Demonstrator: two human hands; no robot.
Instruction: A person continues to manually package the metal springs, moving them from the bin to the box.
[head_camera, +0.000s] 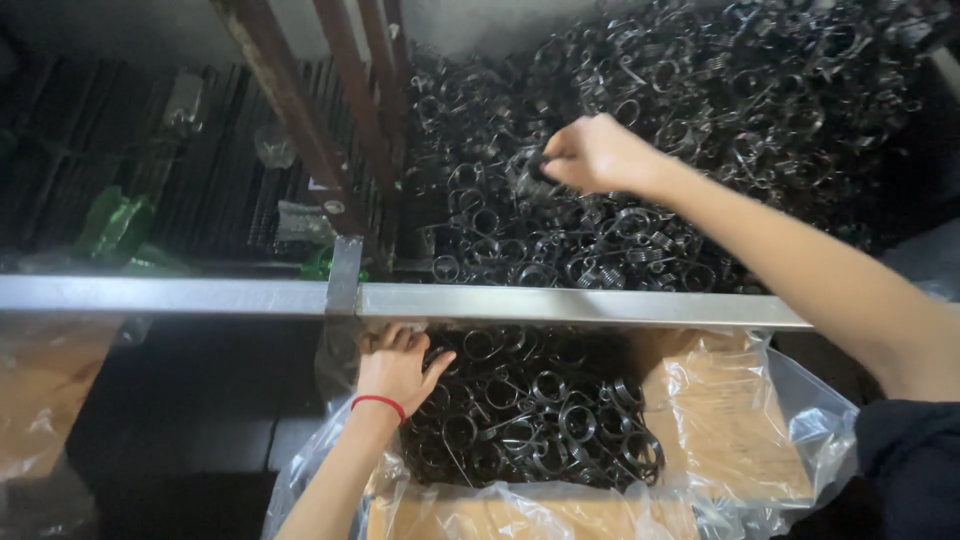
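A big heap of black coiled metal springs (700, 110) fills the space beyond a grey metal rail (560, 305). My right hand (595, 155) reaches over the rail and pinches a spring (530, 165) at the near side of the heap. Below the rail stands a cardboard box lined with a clear plastic bag (730, 420), part filled with the same springs (540, 410). My left hand (395, 370), with a red band at the wrist, grips the bag's edge at the box's far left corner, just under the rail.
Rusty metal bars (290, 110) lean upward at the centre left. Dark slats with green plastic scraps (115, 225) lie at the left. Another plastic-lined box (40, 390) shows at the left edge.
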